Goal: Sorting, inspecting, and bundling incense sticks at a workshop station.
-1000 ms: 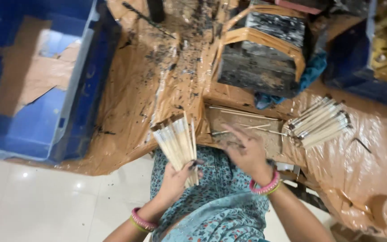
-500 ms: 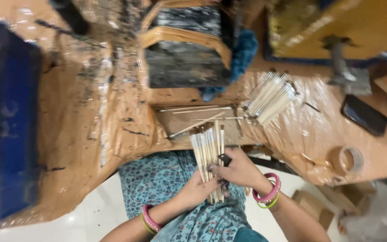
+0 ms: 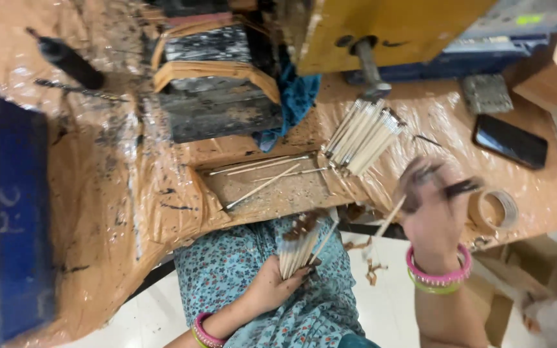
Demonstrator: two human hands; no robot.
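A bundle of thin pale wooden sticks with dark tips [image 3: 299,248] is gripped by the left hand [image 3: 267,287], its fingers wrapped tightly round the lower end, above a teal patterned lap [image 3: 227,267] at about 6 o'clock. The right hand [image 3: 434,206] is raised at 4 o'clock and blurred; a single pale stick [image 3: 389,218] appears to be pinched in its fingers, though how far they are closed cannot be told. A second heap of pale sticks [image 3: 363,136] lies at 1 o'clock on the desk covered in orange-brown plastic sheet [image 3: 98,193]. A few loose sticks [image 3: 265,171] rest on a worn wooden board [image 3: 285,193] near the centre. A roll of tan tape [image 3: 494,209] lies just beside the right hand, and a black phone [image 3: 509,142] sits at 3 o'clock.
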